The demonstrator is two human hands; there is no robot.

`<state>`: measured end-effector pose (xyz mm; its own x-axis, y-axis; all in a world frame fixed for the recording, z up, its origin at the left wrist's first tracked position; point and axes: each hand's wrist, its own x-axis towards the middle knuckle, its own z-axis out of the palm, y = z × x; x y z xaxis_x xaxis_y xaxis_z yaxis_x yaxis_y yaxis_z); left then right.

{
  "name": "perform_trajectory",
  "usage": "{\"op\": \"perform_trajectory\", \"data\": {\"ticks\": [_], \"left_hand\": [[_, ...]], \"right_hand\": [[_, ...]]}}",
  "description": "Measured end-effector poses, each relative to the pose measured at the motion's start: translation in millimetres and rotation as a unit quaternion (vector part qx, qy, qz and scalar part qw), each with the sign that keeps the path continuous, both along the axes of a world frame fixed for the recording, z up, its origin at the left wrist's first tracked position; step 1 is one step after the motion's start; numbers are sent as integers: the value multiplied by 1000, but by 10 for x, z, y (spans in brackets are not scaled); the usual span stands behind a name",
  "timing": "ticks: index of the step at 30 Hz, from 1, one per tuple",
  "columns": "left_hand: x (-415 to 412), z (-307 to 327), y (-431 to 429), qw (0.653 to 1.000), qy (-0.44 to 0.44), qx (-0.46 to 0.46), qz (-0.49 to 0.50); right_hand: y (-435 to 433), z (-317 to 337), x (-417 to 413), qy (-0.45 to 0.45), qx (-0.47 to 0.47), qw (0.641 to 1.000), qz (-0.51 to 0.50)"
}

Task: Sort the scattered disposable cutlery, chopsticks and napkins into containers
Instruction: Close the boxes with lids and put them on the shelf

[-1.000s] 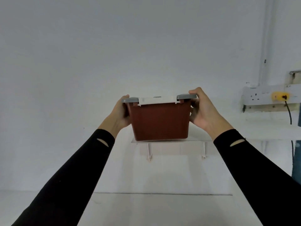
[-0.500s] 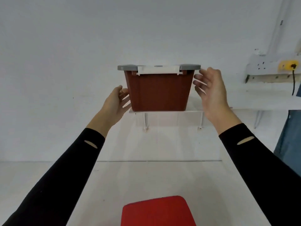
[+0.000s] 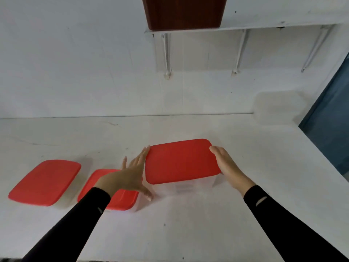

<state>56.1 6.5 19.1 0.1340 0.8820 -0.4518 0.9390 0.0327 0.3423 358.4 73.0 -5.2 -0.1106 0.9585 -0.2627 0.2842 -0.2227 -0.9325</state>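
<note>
Left hand, right hand: fingers straight, flanking red-lidded clear plastic box. Loose palm squeeze may slip on lifting, bumping similar box at 9 o'clock.

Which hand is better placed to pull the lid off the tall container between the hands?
Probably right: the right hand lies along the right edge of the lid, while the left hand is splayed, only fingertips near it.

2 black long sleeves, small pale cuff slits, bare hands
</note>
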Motion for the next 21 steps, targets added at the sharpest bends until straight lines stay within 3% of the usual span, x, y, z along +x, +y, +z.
{"op": "perform_trajectory", "data": {"ticks": [3, 9, 15, 21], "left_hand": [[81, -130, -37, 989, -101, 109, 4], [315, 197, -14, 930, -248, 271, -33], [847, 1343, 136, 821, -403, 399, -72], [1614, 2315, 357, 710, -437, 553, -21]], "right_hand": [[-99, 9, -14, 28, -46, 999, -8], [-34, 711, 345, 76, 36, 996, -33], [186, 2108, 823, 147, 163, 975, 7], [306, 3152, 1265, 225, 279, 933, 7]]}}
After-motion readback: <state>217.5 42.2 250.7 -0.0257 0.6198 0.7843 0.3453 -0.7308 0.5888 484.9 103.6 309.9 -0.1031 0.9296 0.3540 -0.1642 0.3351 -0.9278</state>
